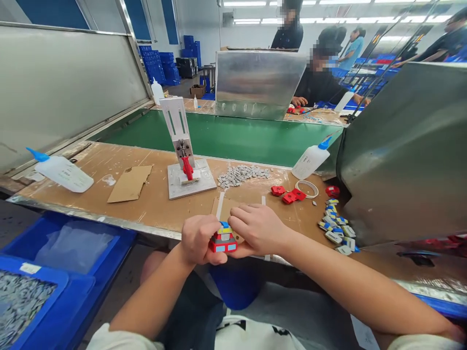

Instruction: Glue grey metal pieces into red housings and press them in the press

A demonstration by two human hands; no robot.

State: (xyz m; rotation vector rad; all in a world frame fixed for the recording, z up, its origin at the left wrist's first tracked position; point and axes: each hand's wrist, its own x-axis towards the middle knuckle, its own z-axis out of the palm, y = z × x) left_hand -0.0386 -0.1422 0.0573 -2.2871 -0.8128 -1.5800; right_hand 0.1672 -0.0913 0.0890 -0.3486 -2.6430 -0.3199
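Brown workbench [153, 204] beside green conveyor [233, 138]; blue bin [54, 301] holds grey chips [18, 301]. Left hand [199, 239] and right hand [257, 228] pinch red toy block [222, 240] at bench edge.

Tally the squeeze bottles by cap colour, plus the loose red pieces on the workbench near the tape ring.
Blue-capped squeeze bottles: 2
White-capped squeeze bottles: 2
Loose red pieces: 4
Total: 8
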